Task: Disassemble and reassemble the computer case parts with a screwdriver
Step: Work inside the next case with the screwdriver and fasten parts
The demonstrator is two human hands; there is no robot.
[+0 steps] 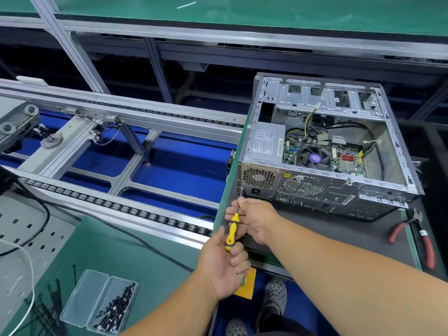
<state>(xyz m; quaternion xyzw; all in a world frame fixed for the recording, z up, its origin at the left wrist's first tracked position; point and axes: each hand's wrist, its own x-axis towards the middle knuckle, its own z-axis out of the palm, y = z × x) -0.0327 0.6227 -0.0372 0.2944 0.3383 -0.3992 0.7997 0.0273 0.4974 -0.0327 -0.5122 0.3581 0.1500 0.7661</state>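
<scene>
Head cam: open grey steel computer case (322, 151) lies on its side on the dark mat, rear panel facing the person. Yellow-and-black-handled screwdriver (231, 229) points up and away, tip on a screw (241, 189) at the case's near-left rear corner, beside the PSU socket. Left hand (224, 265) is wrapped round the handle; right hand (253, 220) pinches the shaft, nearer the case. Shaft axis lines up w/ the screw, so next is prob. a straight twist.
</scene>
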